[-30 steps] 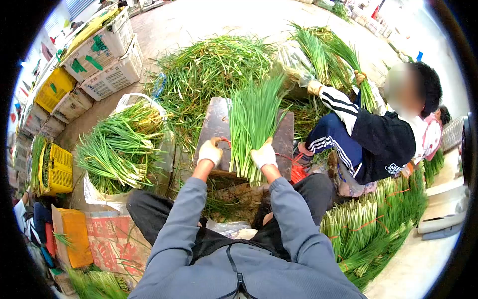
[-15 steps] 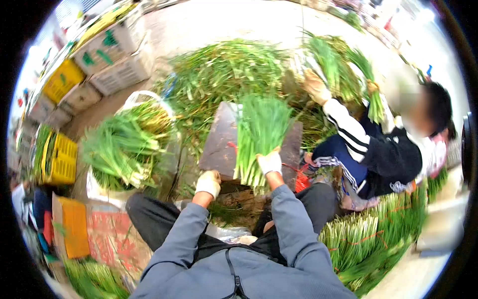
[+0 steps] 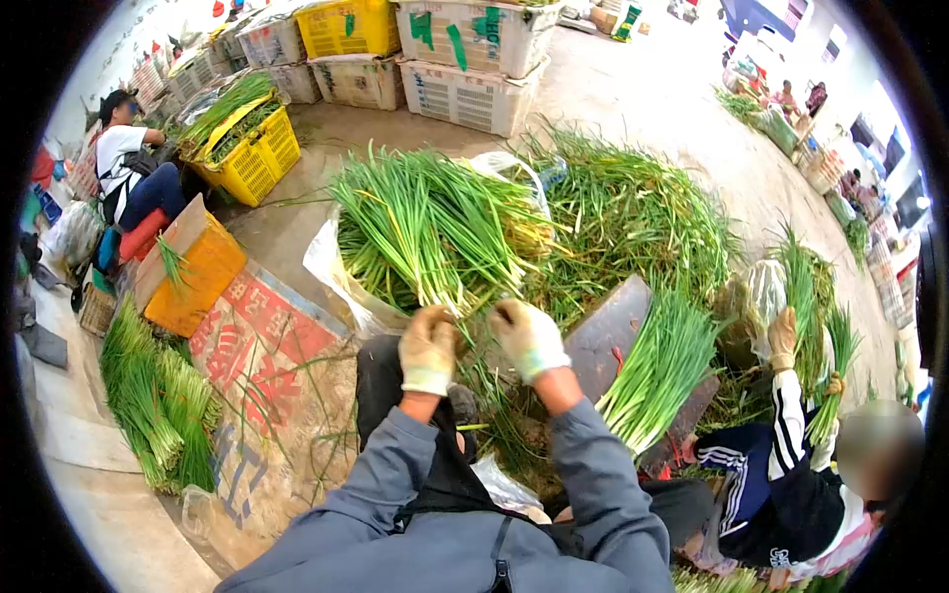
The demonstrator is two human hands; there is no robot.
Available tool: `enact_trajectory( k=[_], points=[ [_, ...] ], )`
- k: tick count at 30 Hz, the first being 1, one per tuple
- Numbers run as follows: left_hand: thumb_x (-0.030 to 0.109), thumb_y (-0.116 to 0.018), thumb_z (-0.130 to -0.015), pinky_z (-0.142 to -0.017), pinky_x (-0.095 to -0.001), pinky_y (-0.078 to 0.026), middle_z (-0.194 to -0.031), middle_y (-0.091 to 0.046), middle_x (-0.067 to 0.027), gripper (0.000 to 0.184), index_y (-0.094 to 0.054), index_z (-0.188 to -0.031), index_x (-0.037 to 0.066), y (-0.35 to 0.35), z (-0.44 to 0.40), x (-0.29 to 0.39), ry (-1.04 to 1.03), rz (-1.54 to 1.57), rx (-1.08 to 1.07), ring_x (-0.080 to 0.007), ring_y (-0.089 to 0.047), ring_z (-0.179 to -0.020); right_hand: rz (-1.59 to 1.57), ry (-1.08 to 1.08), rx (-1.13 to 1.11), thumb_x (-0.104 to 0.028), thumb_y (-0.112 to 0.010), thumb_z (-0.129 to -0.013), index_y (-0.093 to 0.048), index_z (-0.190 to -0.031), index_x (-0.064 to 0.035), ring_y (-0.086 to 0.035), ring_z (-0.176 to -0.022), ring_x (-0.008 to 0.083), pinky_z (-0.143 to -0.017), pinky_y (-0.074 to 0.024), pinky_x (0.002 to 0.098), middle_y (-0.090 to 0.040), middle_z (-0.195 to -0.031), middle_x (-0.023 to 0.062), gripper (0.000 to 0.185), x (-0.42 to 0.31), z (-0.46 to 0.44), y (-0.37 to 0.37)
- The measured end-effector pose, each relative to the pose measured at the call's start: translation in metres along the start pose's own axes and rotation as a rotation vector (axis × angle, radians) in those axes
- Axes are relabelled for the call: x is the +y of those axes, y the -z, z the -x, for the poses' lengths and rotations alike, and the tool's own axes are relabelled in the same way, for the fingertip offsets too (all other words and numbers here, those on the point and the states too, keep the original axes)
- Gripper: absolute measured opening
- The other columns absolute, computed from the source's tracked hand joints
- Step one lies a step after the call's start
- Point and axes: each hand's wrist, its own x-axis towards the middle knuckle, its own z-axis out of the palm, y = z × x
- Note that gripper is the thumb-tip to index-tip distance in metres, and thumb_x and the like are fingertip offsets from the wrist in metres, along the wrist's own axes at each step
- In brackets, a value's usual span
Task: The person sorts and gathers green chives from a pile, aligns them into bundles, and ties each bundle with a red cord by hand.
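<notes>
Both my gloved hands are at the root ends of a loose heap of garlic chives [image 3: 425, 222] in a white sack [image 3: 331, 262]. My left hand [image 3: 428, 354] has its fingers curled against the lowest stalks, closed on them. Close by on the right, my right hand [image 3: 531, 341] is closed in a pinch; whatever sits between its fingertips is too small to make out. A gathered bunch of garlic chives [image 3: 660, 371] lies on a dark board [image 3: 605, 331], right of my right hand and apart from it.
Beyond the board spreads a pile of loose leaves [image 3: 633, 212]. A co-worker [image 3: 791, 474] sits at right, gloved hands on chives. Flattened cardboard [image 3: 262, 346] and a chive stack [image 3: 158, 400] lie left. Another person [image 3: 138, 173] sits by a yellow crate [image 3: 255, 158]; white crates [image 3: 460, 99] stand behind.
My view has turned left. My right hand has let go of the bunch on the board, and both hands have moved to the chives in the sack.
</notes>
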Motion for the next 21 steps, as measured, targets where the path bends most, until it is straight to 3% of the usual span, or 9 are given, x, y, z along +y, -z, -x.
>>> enact_trajectory(
  k=[3,6,8,9,13,15,17,19,21],
  points=[
    [-0.006,-0.047,-0.094,-0.086,-0.0308,-0.054,-0.117,-0.063,-0.0131,0.038,-0.051,-0.131,0.000,0.024,-0.037,-0.040,0.330,0.385,0.197,-0.0193,-0.064,-0.098,0.082,0.029,0.010,-0.037,-0.070,-0.089,-0.062,-0.117,-0.0015,-0.067,-0.097,0.0405,-0.083,-0.0539,0.0467,-0.069,-0.106,0.0242,0.046,-0.045,-0.055,-0.062],
    [-0.008,-0.046,-0.092,-0.093,-0.0373,-0.051,-0.117,-0.064,-0.0133,0.039,-0.051,-0.131,-0.004,0.015,-0.057,-0.095,0.247,0.332,0.307,-0.0240,-0.064,-0.101,0.326,0.003,0.025,-0.043,-0.079,-0.080,-0.043,-0.139,0.0023,-0.063,-0.108,0.0393,-0.091,-0.0535,0.0451,-0.061,-0.119,0.0256,0.083,-0.077,-0.086,-0.103],
    [-0.004,-0.049,-0.091,-0.089,-0.0336,-0.051,-0.116,-0.066,-0.0159,0.039,-0.058,-0.129,-0.005,0.012,-0.066,-0.094,0.492,0.212,0.285,-0.0241,-0.064,-0.099,0.419,-0.103,-0.183,-0.038,-0.076,-0.083,-0.018,-0.153,0.0081,-0.058,-0.117,0.0445,-0.095,-0.0527,0.0459,-0.056,-0.127,0.0303,0.102,-0.071,-0.107,-0.127],
    [-0.002,-0.050,-0.092,-0.088,-0.0327,-0.051,-0.115,-0.066,-0.0161,0.038,-0.059,-0.129,-0.005,0.015,-0.068,-0.084,0.602,0.110,0.258,-0.0233,-0.064,-0.098,0.321,-0.176,-0.138,-0.029,-0.072,-0.085,-0.022,-0.152,0.0099,-0.060,-0.115,0.0457,-0.095,-0.0526,0.0472,-0.057,-0.127,0.0334,0.092,-0.033,-0.130,-0.169],
    [0.011,-0.056,-0.096,-0.095,-0.0350,-0.049,-0.131,-0.062,-0.0185,0.043,-0.055,-0.136,-0.004,0.023,-0.069,-0.089,0.616,0.267,0.141,-0.0253,-0.061,-0.115,0.027,-0.161,-0.239,-0.016,-0.063,-0.085,-0.051,-0.130,0.0067,-0.067,-0.102,0.0423,-0.091,-0.0535,0.0465,-0.067,-0.110,0.0307,0.052,-0.024,-0.136,-0.106],
    [0.017,-0.059,-0.096,-0.099,-0.0368,-0.047,-0.135,-0.059,-0.0201,0.048,-0.052,-0.139,-0.003,0.018,-0.076,-0.104,0.651,0.297,0.111,-0.0273,-0.059,-0.119,-0.094,0.012,-0.095,-0.016,-0.064,-0.086,-0.059,-0.111,-0.0006,-0.070,-0.088,0.0346,-0.079,-0.0571,0.0446,-0.069,-0.091,0.0208,0.030,-0.013,-0.140,-0.086],
    [0.023,-0.062,-0.096,-0.102,-0.0385,-0.046,-0.139,-0.057,-0.0216,0.053,-0.050,-0.141,-0.002,0.014,-0.083,-0.097,0.674,0.316,0.076,-0.0294,-0.056,-0.124,-0.258,-0.222,-0.315,-0.020,-0.066,-0.083,-0.062,-0.110,-0.0019,-0.070,-0.089,0.0363,-0.080,-0.0554,0.0444,-0.070,-0.091,0.0204,0.033,-0.025,-0.130,-0.054],
    [0.038,-0.070,-0.089,-0.102,-0.0430,-0.047,-0.134,-0.059,-0.0250,0.069,-0.048,-0.144,0.003,0.017,-0.088,-0.057,0.749,-0.092,-0.004,-0.0367,-0.060,-0.120,-0.046,0.177,-0.282,-0.020,-0.071,-0.082,-0.064,-0.111,0.0005,-0.069,-0.075,0.0217,-0.072,-0.0552,0.0349,-0.073,-0.088,0.0117,0.037,0.024,-0.135,-0.077],
    [0.040,-0.072,-0.087,-0.103,-0.0440,-0.047,-0.135,-0.058,-0.0261,0.077,-0.043,-0.147,0.002,0.007,-0.090,-0.070,0.739,-0.127,-0.019,-0.0389,-0.059,-0.122,-0.055,-0.013,-0.270,-0.028,-0.076,-0.080,-0.063,-0.113,0.0013,-0.069,-0.083,0.0248,-0.078,-0.0544,0.0360,-0.072,-0.095,0.0159,0.046,0.016,-0.130,-0.086]
  ],
)
